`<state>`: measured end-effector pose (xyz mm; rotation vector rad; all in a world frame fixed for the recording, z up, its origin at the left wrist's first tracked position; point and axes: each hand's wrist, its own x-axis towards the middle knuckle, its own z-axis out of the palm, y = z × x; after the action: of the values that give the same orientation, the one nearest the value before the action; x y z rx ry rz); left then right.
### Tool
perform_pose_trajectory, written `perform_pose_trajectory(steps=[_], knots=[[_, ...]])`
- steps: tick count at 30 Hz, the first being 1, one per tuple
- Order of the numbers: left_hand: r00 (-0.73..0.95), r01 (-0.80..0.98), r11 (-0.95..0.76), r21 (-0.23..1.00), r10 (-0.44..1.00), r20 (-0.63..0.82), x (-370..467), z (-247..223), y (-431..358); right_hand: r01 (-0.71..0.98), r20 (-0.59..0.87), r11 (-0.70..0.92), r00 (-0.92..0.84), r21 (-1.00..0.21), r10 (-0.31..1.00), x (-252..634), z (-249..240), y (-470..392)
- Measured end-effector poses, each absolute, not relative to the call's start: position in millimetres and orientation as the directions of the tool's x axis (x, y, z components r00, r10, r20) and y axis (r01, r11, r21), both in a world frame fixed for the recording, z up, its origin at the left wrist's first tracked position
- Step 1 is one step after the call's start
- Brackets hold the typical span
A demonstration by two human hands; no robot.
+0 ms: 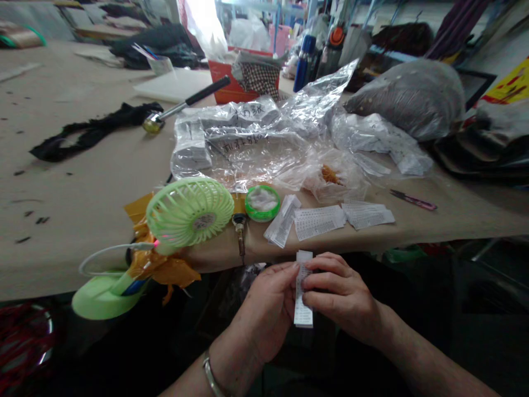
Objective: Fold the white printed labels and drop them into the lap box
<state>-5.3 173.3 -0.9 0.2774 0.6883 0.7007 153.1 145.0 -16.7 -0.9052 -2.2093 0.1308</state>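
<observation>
A narrow stack of printed white labels (pixel 303 315) stands upright between my two hands, just in front of the table's near edge. My left hand (pixel 270 309) grips the stack from the left, thumb on its face near the top. From the other side, the fingers of my right hand (pixel 341 289) press on its right edge and face. On the table beyond lie more printed labels in a left pile (pixel 283 220), a middle pile (pixel 319 221) and a right pile (pixel 367 214). Beside them is a round green tub (pixel 262 203) with white, cotton-like stuff in it.
A green clip fan (pixel 190 212) with orange tape hangs on the table edge at left. Clear plastic bags (pixel 256 154) cover the middle. Thread snips (pixel 413 199) lie at right. Farther back are a hammer-like tool (pixel 185 105), black cloth (pixel 95 129) and a red box (pixel 221 80).
</observation>
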Motion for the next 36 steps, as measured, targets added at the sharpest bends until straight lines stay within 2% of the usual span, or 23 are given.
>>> perform_pose_trajectory(steps=[5, 16, 19, 21, 23, 25, 27, 31, 36], knots=[[0.569, -0.450, 0.751, 0.483, 0.658, -0.494, -4, 1, 171, 0.591, 0.594, 0.740, -0.483, -0.321, 0.643, 153, -15, 142], [0.526, -0.429, 0.756, 0.493, 0.654, -0.544, 1, -2, 171, 0.580, 0.588, 0.726, -0.458, -0.369, 0.666, 160, -14, 138], [0.479, -0.348, 0.783, 0.516, 0.621, -0.620, -1, -3, 170, 0.738, 0.613, 0.587, -0.304, -0.332, 0.729, 185, -12, 143], [0.459, -0.301, 0.791, 0.532, 0.610, -0.646, -1, -6, 169, 0.890, 0.627, 0.387, -0.161, -0.242, 0.763, 205, -14, 147], [0.458, -0.287, 0.791, 0.541, 0.609, -0.647, 1, -9, 168, 0.972, 0.604, 0.196, -0.081, -0.127, 0.793, 221, -17, 151], [0.460, -0.280, 0.791, 0.544, 0.608, -0.647, 3, -13, 167, 0.992, 0.563, 0.121, -0.078, -0.040, 0.823, 231, -23, 153], [0.453, -0.272, 0.794, 0.544, 0.604, -0.656, 4, -14, 166, 0.991, 0.552, 0.133, -0.104, -0.012, 0.827, 237, -29, 153], [0.437, -0.258, 0.804, 0.535, 0.591, -0.678, 6, -12, 167, 0.972, 0.633, 0.220, -0.118, -0.084, 0.765, 248, -37, 153], [0.438, -0.261, 0.802, 0.538, 0.595, -0.674, 6, -9, 167, 0.895, 0.713, 0.304, 0.021, -0.326, 0.701, 247, -29, 149]])
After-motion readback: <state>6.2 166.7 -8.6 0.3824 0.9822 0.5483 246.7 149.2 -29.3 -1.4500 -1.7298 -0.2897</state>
